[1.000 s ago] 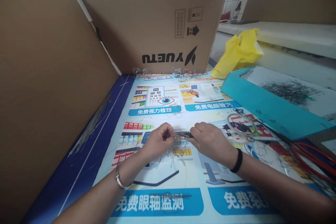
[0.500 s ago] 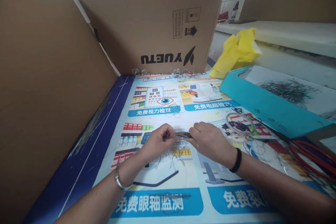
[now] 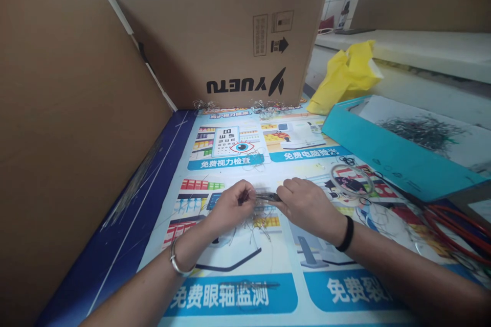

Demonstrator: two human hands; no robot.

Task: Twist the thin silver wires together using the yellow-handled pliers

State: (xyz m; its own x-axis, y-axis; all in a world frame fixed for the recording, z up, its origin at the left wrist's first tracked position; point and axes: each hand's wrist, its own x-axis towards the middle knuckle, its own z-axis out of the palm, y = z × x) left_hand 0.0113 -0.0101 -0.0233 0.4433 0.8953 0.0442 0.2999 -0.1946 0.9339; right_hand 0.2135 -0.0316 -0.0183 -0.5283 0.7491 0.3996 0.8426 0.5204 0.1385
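Observation:
Pliers [image 3: 271, 197] are gripped in my right hand [image 3: 305, 205], their jaws pointing left. My left hand [image 3: 235, 205] is pinched at the tip of the jaws, around something thin like wire that is mostly hidden by the fingers. Thin loose wires [image 3: 256, 225] lie on the printed sheet [image 3: 284, 255] just below the hands. Nearer to me, a bunch of dark straight wires [image 3: 253, 285] rests on a blue caption. Beyond my hands lies a small tangle of wire [image 3: 253, 159].
Cardboard walls [image 3: 215, 25] stand at the back and left. On the right a blue box [image 3: 399, 171] holds many thin wires [image 3: 422, 132], with a yellow bag [image 3: 343, 79] behind it. A clear ring [image 3: 334, 180] and red cable [image 3: 452, 230] lie nearer.

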